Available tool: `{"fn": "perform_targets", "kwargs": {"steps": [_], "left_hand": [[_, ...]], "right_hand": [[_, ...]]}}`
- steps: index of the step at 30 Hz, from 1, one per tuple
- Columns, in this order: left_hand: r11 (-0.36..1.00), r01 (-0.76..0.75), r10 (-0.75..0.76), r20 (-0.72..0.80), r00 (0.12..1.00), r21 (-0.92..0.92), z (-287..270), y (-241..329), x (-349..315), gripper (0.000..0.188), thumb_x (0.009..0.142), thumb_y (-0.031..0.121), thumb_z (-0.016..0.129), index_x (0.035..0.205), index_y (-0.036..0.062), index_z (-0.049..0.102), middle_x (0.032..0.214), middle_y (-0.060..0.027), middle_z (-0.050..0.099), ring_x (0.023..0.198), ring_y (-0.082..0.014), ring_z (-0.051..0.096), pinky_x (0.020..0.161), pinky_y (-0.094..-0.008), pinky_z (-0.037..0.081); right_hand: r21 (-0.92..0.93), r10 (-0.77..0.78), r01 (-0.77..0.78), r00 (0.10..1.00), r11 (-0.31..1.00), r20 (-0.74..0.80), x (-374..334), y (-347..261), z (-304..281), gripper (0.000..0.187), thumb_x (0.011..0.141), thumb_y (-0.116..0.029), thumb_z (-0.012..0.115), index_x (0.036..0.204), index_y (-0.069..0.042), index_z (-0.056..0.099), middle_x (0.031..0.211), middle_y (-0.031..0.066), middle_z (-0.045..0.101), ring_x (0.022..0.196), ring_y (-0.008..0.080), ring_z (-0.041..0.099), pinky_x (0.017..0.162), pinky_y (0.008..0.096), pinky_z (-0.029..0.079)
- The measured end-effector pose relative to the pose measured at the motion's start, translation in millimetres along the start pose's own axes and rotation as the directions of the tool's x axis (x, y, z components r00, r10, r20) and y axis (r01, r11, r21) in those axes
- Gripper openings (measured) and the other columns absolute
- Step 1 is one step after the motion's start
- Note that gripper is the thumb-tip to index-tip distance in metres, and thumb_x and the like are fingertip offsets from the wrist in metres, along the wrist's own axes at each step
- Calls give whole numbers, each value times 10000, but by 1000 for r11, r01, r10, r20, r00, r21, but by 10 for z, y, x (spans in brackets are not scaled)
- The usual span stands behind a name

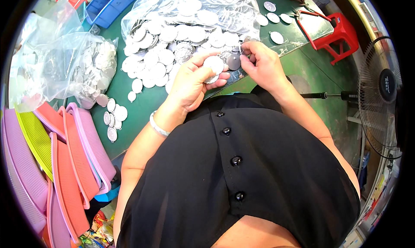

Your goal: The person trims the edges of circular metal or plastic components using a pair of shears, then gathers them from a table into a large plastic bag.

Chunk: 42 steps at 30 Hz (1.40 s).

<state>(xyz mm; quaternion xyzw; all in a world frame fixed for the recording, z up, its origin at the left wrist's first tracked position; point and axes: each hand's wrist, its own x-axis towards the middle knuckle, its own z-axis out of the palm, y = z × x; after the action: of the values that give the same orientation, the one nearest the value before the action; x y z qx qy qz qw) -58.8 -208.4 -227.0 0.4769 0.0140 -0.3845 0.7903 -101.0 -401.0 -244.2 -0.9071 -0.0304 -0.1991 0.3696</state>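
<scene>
Round silvery metal pendants with small loops lie in a heap (pixel 151 58) on the green table, spilling from a clear plastic bag (pixel 190 6). In my left hand (pixel 192 77), thumb and fingers are closed on a small stack of pendants (pixel 213 65), the top one facing up pale and flat. My right hand (pixel 263 66) is just to the right, at the table's near edge. Its thumb and forefinger pinch a thin pale disc (pixel 241 48), seen almost edge-on, probably another pendant. A darker grey pendant (pixel 234 62) shows between my hands.
Another clear bag of pendants (pixel 93 62) stands on the left, with several loose pendants (pixel 113 116) before it. A few more (pixel 272 17) lie at the far right near red-handled pliers (pixel 311 14). Plastic baskets (pixel 69 161), a blue bin (pixel 112 6), a red stool (pixel 339 36) and a fan (pixel 380 86) surround me.
</scene>
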Motion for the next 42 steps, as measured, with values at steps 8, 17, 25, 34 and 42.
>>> {"fn": "perform_targets", "kwargs": {"steps": [8,17,25,34,42], "left_hand": [[1000,9,-9,12,1000,-10,7,7,-5,341,783,-13,438,1120,3,486,969,-154,593,759,-211,609,645,-279,515],[992,81,-65,162,985,-93,-64,8,46,198,843,145,571,996,21,544,860,-79,609,702,-136,602,593,-235,489],[999,-37,38,23,999,-25,-6,-31,32,194,811,95,585,987,21,553,856,-57,613,671,-120,600,558,-211,468],[999,2,-1,-33,999,43,-19,13,-18,125,804,63,583,927,45,583,816,-42,612,640,-121,579,535,-203,444],[999,-4,3,25,1000,47,-33,16,1,121,812,68,558,921,19,540,834,-99,614,649,-142,598,533,-218,472]], "right_hand": [[432,375,-337,927,837,-5,30,93,-51,175,794,-39,576,957,27,579,662,16,600,585,60,546,536,204,443],[353,-280,250,959,902,36,55,-142,-114,158,713,69,601,853,-5,605,933,107,615,781,194,610,668,251,484],[194,-353,350,935,916,-21,-27,-254,-73,168,694,53,634,845,-5,585,927,116,601,779,238,602,657,278,491],[-177,-175,215,961,960,214,-35,-29,-68,402,622,-132,723,971,-39,547,960,95,527,899,288,504,760,370,428],[337,253,-375,900,864,354,-6,41,-79,159,730,-46,656,854,0,568,713,14,553,634,72,505,598,205,426]]}}
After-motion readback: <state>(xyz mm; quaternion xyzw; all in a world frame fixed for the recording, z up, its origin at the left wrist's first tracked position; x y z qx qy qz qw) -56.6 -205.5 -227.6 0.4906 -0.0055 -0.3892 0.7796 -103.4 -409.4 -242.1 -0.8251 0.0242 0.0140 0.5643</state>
